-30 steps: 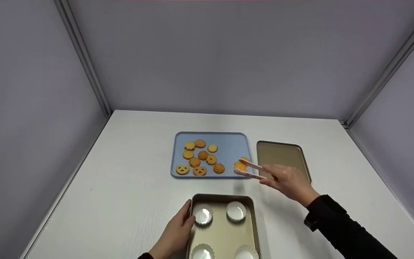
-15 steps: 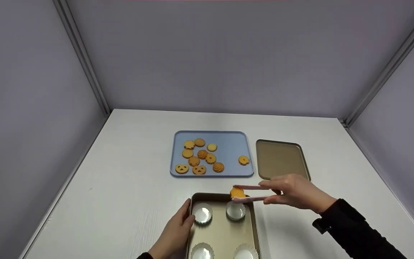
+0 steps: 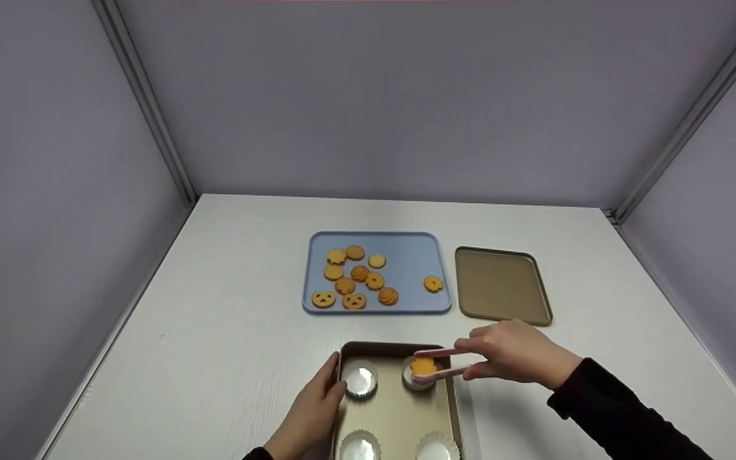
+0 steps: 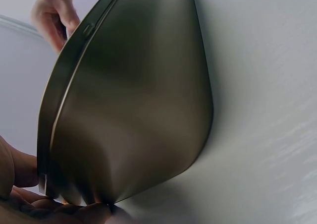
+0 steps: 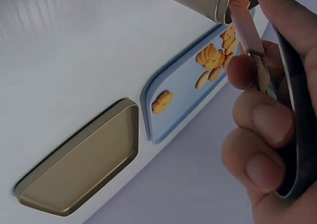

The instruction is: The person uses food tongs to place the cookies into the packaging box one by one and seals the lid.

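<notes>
My left hand (image 3: 312, 404) grips the left side of a deep gold baking pan (image 3: 393, 415), thumb at the rim and fingers against the outer wall (image 4: 124, 110). Inside the pan stand several white fluted baking cups (image 3: 360, 381). My right hand (image 3: 516, 353) holds pale pink-tipped tongs (image 3: 446, 373), its fingers curled round the dark handle (image 5: 293, 95) in the right wrist view. Between the tong tips is an orange-yellow scalloped cookie (image 3: 423, 366). It overlaps the far right baking cup (image 3: 415, 384) in the head view.
Beyond the pan lies a blue tray (image 3: 409, 246) with several cookies (image 3: 360, 273) on its left and one flower-shaped cookie (image 3: 433, 283) at its right. A shallow gold tray (image 3: 502, 284) lies beside it. Grey panels (image 3: 368, 102) enclose the white table (image 3: 227, 306).
My right hand has brought the tongs and the scalloped cookie from the blue tray towards me and down to the far right baking cup. My left hand has kept its grip on the pan.
</notes>
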`<action>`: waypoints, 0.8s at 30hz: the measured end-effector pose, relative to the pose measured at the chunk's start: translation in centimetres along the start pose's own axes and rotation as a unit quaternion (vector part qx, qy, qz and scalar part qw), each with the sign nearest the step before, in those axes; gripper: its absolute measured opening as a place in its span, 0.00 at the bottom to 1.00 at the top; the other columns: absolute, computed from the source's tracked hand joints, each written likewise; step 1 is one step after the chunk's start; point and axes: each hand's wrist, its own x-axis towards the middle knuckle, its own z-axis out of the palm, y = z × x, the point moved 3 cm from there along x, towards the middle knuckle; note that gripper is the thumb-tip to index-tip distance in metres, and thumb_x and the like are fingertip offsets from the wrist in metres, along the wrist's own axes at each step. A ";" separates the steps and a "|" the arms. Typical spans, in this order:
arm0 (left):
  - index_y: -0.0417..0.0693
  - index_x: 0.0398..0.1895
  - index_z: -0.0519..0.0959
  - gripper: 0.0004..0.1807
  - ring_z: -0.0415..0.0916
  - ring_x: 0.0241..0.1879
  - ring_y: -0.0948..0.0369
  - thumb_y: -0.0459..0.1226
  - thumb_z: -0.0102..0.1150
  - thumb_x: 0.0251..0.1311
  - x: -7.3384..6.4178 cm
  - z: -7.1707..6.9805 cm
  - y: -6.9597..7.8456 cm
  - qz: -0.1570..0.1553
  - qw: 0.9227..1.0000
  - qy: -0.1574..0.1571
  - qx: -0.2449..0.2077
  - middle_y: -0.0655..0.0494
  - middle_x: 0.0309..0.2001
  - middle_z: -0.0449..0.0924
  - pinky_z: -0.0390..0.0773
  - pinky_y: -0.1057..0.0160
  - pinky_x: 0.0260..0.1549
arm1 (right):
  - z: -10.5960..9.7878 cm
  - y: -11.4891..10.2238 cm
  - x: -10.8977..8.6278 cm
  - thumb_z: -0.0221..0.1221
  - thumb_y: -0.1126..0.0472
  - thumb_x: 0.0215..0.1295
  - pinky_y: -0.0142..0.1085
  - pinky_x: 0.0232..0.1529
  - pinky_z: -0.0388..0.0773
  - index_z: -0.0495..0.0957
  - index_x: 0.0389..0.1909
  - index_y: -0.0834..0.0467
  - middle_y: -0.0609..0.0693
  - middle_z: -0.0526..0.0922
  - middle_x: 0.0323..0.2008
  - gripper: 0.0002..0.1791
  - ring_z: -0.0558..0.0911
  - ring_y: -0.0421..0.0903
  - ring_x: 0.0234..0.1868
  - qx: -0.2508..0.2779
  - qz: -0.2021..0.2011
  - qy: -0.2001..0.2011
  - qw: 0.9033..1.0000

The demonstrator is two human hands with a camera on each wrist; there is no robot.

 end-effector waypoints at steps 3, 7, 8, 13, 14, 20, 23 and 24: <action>0.30 0.78 0.53 0.33 0.55 0.74 0.33 0.37 0.48 0.77 0.0 0.0 0.0 0.005 1.000 0.001 0.004 0.28 0.75 0.56 0.58 0.35 0.72 | 0.2 -0.2 0.1 0.71 0.43 0.58 0.32 0.18 0.68 0.80 0.38 0.48 0.39 0.74 0.23 0.16 0.72 0.35 0.20 -0.005 0.002 0.000 1.000; 0.31 0.79 0.51 0.34 0.53 0.75 0.34 0.37 0.47 0.78 0.0 0.1 -0.1 -0.001 1.000 -0.009 -0.008 0.29 0.77 0.54 0.58 0.35 0.72 | 0.5 -0.4 0.2 0.70 0.43 0.58 0.31 0.17 0.65 0.78 0.36 0.48 0.39 0.72 0.21 0.16 0.69 0.35 0.19 -0.008 0.002 0.002 1.000; 0.31 0.79 0.51 0.34 0.53 0.75 0.34 0.38 0.47 0.79 0.0 0.1 -0.1 -0.003 1.000 -0.012 -0.011 0.29 0.77 0.53 0.57 0.35 0.72 | 0.6 -0.4 0.3 0.70 0.43 0.58 0.31 0.17 0.65 0.78 0.36 0.48 0.39 0.72 0.21 0.16 0.69 0.36 0.19 -0.008 0.003 0.002 1.000; 0.30 0.79 0.51 0.34 0.52 0.76 0.34 0.36 0.46 0.78 -0.1 0.1 -0.2 0.001 1.000 -0.012 -0.007 0.29 0.77 0.53 0.55 0.35 0.73 | 0.8 -0.5 0.3 0.71 0.43 0.57 0.31 0.17 0.65 0.77 0.35 0.48 0.39 0.71 0.21 0.17 0.69 0.37 0.19 -0.012 0.007 0.005 1.000; 0.30 0.79 0.51 0.33 0.52 0.75 0.34 0.36 0.47 0.78 -0.1 0.0 -0.2 0.003 1.000 -0.010 -0.004 0.28 0.77 0.53 0.55 0.35 0.73 | 0.8 -0.5 0.3 0.71 0.43 0.57 0.31 0.17 0.65 0.77 0.35 0.49 0.39 0.71 0.21 0.18 0.69 0.37 0.19 -0.012 0.008 0.005 1.000; 0.29 0.79 0.52 0.33 0.52 0.75 0.34 0.35 0.47 0.77 -0.1 0.0 0.0 0.007 1.000 -0.008 -0.006 0.28 0.76 0.53 0.55 0.36 0.73 | 0.5 -0.4 0.2 0.71 0.42 0.56 0.31 0.16 0.63 0.75 0.34 0.49 0.38 0.71 0.21 0.18 0.67 0.35 0.19 -0.016 0.016 0.002 1.000; 0.29 0.79 0.51 0.33 0.52 0.75 0.34 0.35 0.47 0.77 -0.1 0.0 0.1 0.006 1.000 -0.008 -0.006 0.28 0.76 0.54 0.55 0.36 0.73 | 0.1 -0.3 0.1 0.71 0.42 0.57 0.31 0.16 0.63 0.75 0.34 0.48 0.38 0.70 0.22 0.18 0.66 0.34 0.19 -0.014 0.018 0.005 1.000; 0.29 0.79 0.51 0.33 0.53 0.75 0.34 0.35 0.47 0.77 -0.1 0.0 0.1 0.006 1.000 -0.008 -0.005 0.28 0.76 0.54 0.55 0.35 0.73 | 0.0 -0.3 0.1 0.71 0.42 0.57 0.31 0.16 0.63 0.75 0.34 0.48 0.38 0.70 0.22 0.18 0.66 0.34 0.19 -0.013 0.018 0.008 1.000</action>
